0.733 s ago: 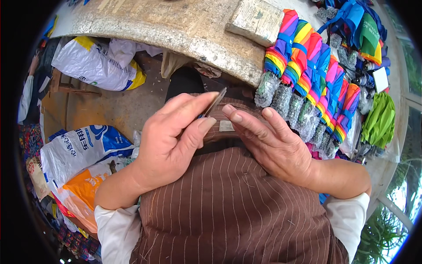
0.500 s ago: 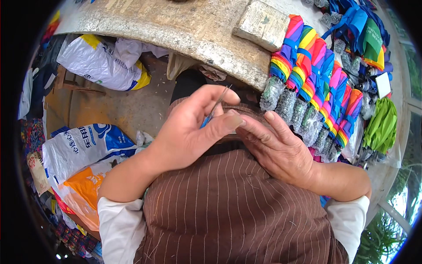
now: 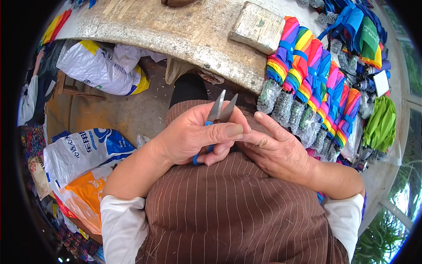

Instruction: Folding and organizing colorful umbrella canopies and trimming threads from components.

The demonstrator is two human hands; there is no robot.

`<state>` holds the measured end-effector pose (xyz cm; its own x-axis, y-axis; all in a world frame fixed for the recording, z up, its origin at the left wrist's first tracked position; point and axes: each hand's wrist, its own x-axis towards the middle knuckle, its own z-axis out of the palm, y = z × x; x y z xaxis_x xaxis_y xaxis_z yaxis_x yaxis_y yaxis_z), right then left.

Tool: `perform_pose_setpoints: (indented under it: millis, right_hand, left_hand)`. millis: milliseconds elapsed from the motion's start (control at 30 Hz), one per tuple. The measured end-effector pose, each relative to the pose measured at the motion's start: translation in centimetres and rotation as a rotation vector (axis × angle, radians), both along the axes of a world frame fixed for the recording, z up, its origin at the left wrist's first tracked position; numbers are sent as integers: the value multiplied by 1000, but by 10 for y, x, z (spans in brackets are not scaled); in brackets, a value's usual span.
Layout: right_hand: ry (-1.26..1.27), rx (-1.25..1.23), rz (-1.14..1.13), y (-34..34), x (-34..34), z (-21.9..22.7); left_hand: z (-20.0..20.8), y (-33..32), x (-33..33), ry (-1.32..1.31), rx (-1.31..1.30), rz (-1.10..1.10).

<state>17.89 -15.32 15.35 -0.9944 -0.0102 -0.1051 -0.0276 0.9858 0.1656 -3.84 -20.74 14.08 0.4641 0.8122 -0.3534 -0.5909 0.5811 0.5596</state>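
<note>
My left hand (image 3: 193,134) is closed around a pair of scissors (image 3: 216,115) with blue handles, its fingers through the lower loops. The two metal blades point away from me and stand slightly apart. Just above my lap, the tip of my left thumb meets the fingertips of my right hand (image 3: 281,152). The right index finger is bent in toward that thumb as in a pinch, and another finger stretches out away from me. Anything between the meeting fingertips is too small or hidden to make out. A brown striped apron (image 3: 228,207) covers my lap beneath both hands.
Ahead is a worn table edge (image 3: 189,48) with a whitish block (image 3: 257,27) on it. Rainbow folded umbrellas (image 3: 303,57) with wrapped handles line the right, beside a green umbrella (image 3: 380,123). Plastic sacks (image 3: 103,66) and bags (image 3: 79,154) lie left. Another person's sleeve (image 3: 30,101) shows far left.
The scissors have turned, so both blades and the blue handle now show; before, they were seen nearly edge-on. My hands remain together at the fingertips, and the view has shifted slightly.
</note>
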Motion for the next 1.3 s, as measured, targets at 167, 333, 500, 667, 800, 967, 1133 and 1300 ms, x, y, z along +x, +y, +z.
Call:
perform_pose_setpoints:
  millis: [167, 333, 500, 667, 800, 967, 1133, 1300]
  right_hand:
    - [35, -113, 13, 7, 0, -2]
    - [29, -127, -2, 7, 0, -2]
    - [87, -87, 17, 5, 0, -6]
    - [105, -82, 14, 3, 1, -10]
    - [95, -92, 10, 2, 1, -10]
    - [82, -118, 15, 1, 1, -9]
    - [98, -111, 31, 1, 1, -12]
    - [91, -118, 28, 2, 3, -11]
  left_hand:
    - [0, -1, 2, -105, 51, -50]
    - [-3, 0, 4, -5, 59, -59]
    - [-9, -2, 0, -64, 25, -69]
    - [-6, 0, 3, -33, -64, -52]
    - [-6, 0, 4, -38, -115, -41]
    - [-11, -3, 3, -68, -127, -40]
    - [-18, -7, -1, -203, -63, -79]
    - [-12, -5, 3, -145, -34, -75]
